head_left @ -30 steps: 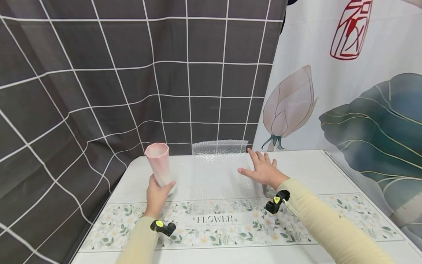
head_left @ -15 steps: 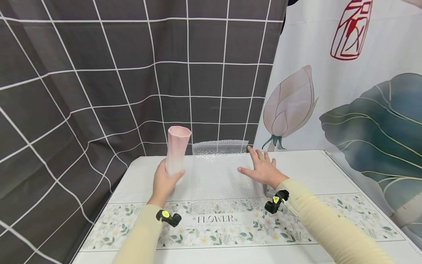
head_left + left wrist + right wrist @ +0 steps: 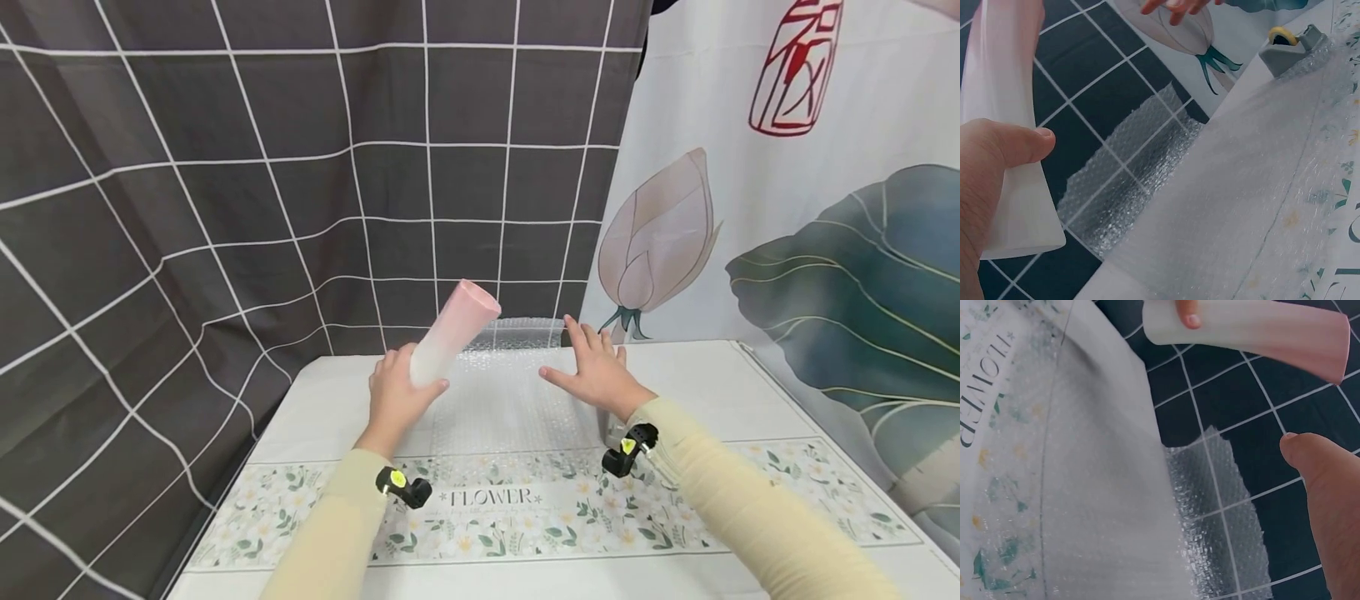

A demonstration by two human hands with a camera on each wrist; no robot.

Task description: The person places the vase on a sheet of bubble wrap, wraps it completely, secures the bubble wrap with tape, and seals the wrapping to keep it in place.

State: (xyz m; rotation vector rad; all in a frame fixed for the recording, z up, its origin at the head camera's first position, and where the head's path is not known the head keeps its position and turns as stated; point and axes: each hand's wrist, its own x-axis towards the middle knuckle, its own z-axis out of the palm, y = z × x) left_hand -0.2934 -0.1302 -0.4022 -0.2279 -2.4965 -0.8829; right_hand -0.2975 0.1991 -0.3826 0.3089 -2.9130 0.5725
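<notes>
My left hand (image 3: 399,396) grips a pink-and-white vase (image 3: 456,327) round its white lower end, raised over the table and tilted so the pink mouth points up and right. In the left wrist view the thumb lies across the vase (image 3: 1007,181). A sheet of bubble wrap (image 3: 495,400) lies flat beneath, its far end hanging past the table's back edge. My right hand (image 3: 596,379) hovers over the sheet's right side with fingers spread, holding nothing. A grey tape dispenser (image 3: 1295,49) with a yellow roll sits at the sheet's right edge, mostly hidden behind the right wrist in the head view.
The white table (image 3: 697,375) carries a floral printed band (image 3: 675,508) with the word FLOWER. A dark grid curtain (image 3: 285,192) hangs behind and to the left. At the right hangs a white curtain (image 3: 690,108) printed with a lotus bud and leaves.
My left hand has lifted the vase and carried it right and away from me, over the bubble wrap. The vase now leans right instead of left. My right hand has barely moved.
</notes>
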